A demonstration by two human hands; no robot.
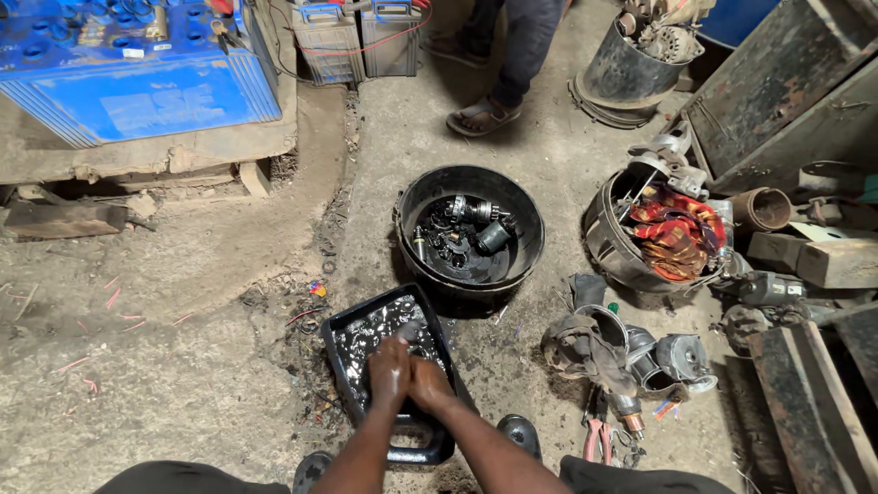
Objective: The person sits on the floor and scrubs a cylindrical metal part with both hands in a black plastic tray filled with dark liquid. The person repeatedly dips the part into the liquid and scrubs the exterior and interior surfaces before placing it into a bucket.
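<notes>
Left hand (390, 368): fingers bent down into the oily liquid, closed round a small grey metal part (409, 330) at the tips.
Right hand (428, 382): pressed against the left one, fingers curled; whether they grip anything, cannot tell.
Black rectangular tray (340, 340): lower centre of frame, shallow dark shiny liquid inside; both hands work in it.
Round black basin (529, 240): just above the tray, centre; several oily metal parts lie in it, apparently waiting.
Progress (judgement): one part being washed, most still in the basin; no cleaned pile visible.
Lower right: pliers (599, 441), alternator housings (684, 357) on the ground.
Upper left: blue battery (146, 101).
</notes>
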